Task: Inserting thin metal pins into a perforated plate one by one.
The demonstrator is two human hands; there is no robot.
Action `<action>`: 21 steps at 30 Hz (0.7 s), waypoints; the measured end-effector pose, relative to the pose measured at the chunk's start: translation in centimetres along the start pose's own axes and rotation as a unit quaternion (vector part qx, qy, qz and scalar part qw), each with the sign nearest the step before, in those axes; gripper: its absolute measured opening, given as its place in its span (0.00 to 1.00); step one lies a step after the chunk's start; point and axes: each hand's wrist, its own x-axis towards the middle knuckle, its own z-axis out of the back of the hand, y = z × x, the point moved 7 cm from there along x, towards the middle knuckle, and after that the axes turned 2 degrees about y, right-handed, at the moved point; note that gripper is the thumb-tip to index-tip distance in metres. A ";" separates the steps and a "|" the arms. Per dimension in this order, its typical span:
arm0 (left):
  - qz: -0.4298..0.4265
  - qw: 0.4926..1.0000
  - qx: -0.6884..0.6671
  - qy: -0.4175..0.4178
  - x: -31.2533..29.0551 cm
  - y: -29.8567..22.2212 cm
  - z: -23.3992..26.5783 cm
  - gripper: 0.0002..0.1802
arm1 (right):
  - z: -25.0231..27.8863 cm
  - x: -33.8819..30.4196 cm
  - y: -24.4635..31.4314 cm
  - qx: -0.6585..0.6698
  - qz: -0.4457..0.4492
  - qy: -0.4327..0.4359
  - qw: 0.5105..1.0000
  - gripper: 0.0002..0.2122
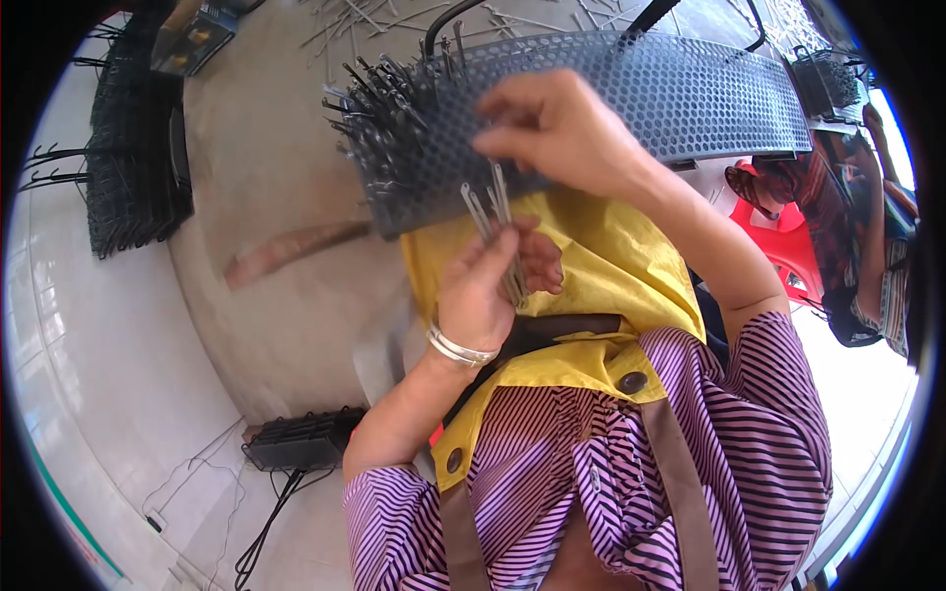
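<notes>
The left hand (pixel 485 286) was curled shut around a bundle of pins (pixel 498 231), wrist bent up. The right hand (pixel 557 128) pinched one pin against the mesh panel (pixel 670 89) resting on the yellow apron (pixel 611 276). Loose pins (pixel 365 15) lay on the pale floor (pixel 266 167); black racks (pixel 133 177) stood left.

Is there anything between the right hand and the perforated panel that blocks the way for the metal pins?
Nothing visible blocks it. The right hand rests directly on the perforated panel, just above the bundle of metal pins held in the left hand. Pins already inserted crowd only the panel's left end.
</notes>
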 end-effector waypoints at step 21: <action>0.030 0.999 0.015 0.005 0.3 0.7 0.6 0.12 | 4.4 0.4 5.4 -0.111 0.388 -0.260 0.877 0.03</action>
